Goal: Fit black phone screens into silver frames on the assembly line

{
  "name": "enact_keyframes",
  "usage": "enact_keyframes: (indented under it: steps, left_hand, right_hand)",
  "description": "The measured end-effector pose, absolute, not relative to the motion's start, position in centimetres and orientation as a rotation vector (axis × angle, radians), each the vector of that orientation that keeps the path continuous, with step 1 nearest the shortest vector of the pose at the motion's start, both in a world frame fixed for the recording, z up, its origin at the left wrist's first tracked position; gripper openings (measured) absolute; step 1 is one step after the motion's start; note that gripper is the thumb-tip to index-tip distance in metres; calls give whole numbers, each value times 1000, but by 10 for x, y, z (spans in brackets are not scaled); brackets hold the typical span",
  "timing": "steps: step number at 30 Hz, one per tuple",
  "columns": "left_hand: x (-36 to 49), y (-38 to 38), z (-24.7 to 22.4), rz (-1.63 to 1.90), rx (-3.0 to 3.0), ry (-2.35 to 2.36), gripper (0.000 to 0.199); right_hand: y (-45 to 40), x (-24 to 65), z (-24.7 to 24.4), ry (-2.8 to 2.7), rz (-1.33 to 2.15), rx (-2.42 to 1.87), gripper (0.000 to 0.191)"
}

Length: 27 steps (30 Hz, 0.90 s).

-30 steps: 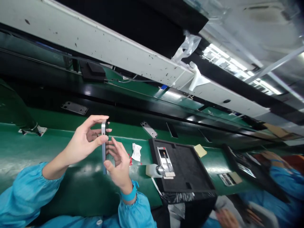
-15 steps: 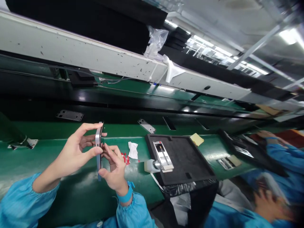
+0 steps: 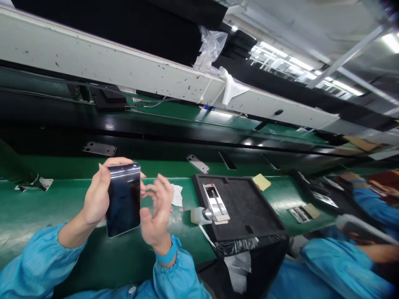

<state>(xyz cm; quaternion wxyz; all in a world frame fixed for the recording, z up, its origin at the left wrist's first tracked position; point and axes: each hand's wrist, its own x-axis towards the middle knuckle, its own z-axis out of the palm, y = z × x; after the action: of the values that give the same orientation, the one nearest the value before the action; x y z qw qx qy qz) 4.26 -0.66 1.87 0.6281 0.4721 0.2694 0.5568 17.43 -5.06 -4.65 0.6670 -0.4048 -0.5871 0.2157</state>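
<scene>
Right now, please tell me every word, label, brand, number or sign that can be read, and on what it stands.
None can be read.
Phone in the left hand: no lettering shows on its dark face.
Silver piece on the black tray: its red mark is too small to read.
Bottle: no readable label.

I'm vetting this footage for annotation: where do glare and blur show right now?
Head view: pale reflected streaks cross the upper face of the dark phone; head view: ceiling lights look washed out to white; head view: the green bench carries a pale sheen at left; head view: the co-worker's blue sleeve, lower right, looks soft.
</scene>
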Motion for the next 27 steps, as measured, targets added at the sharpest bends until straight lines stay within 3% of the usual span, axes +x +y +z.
enact_keyframes:
  steps: [3,7,20,24,27]
  left_hand:
    - [43,-13,25,1122,1094,586,56]
    - [43,-26,26,1095,1191,661,48]
    - [37,-45,22,1091,1447,772,40]
    - [48,-32,9,1224,1612,937,40]
    - [52,-12,13,1275,1381,966,45]
  right_hand:
    - [-47,187,-18,-1208,962,-892,63]
    - [-43,198,2,-1204,1373,-991,79]
    - [-58,200,20,-1297,1260,-922,63]
    - [-38,189,5,-1164,1091,-1078,65]
    - [-34,184,-13,-1133,1090,-1081,56]
